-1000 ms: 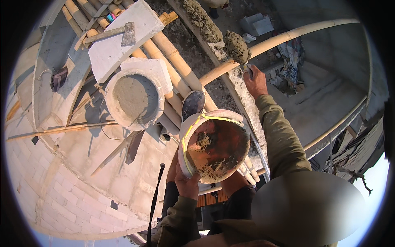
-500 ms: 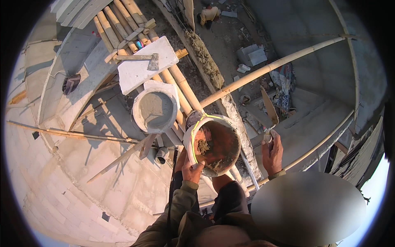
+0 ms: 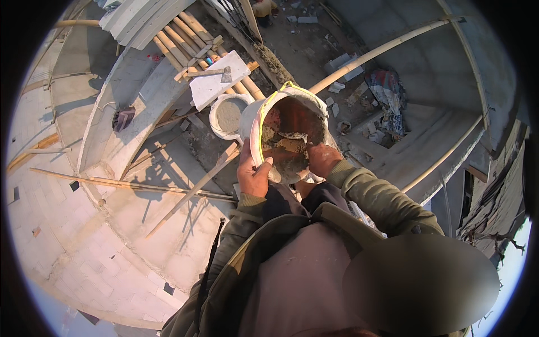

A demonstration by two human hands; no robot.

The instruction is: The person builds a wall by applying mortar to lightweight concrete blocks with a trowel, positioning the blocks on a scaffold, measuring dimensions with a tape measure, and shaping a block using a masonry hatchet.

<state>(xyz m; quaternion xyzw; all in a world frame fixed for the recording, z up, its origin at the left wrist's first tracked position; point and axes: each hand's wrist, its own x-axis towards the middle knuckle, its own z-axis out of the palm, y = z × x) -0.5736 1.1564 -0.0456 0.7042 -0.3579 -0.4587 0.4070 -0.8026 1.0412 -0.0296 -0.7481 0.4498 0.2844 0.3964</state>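
Observation:
My left hand (image 3: pixel 254 173) grips the near left rim of a mortar-crusted bucket (image 3: pixel 254 130), thumb over the edge. The bucket is tilted so its mouth faces me, and a yellow-green band runs along its rim. Wet mortar (image 3: pixel 272 136) clings to the reddish inside. My right hand (image 3: pixel 324 159) reaches into the mouth at the right, closed on a trowel whose blade (image 3: pixel 292 145) lies within the bucket; the handle is hidden by my fingers. Just beyond on the left stands a second bucket (image 3: pixel 229 115) filled with grey mortar.
A hatchet (image 3: pixel 218 73) lies on a white block (image 3: pixel 216 89) over bamboo poles (image 3: pixel 185 36). Stacked white slabs (image 3: pixel 143 22) are at far left. A long bamboo pole (image 3: pixel 387 53) crosses to the right above a lower level with rubble. Another person (image 3: pixel 263 8) is partly visible below.
My right hand has brought the trowel from the right side into the bucket. The bucket has come up and tilted further toward me, held by my left hand.

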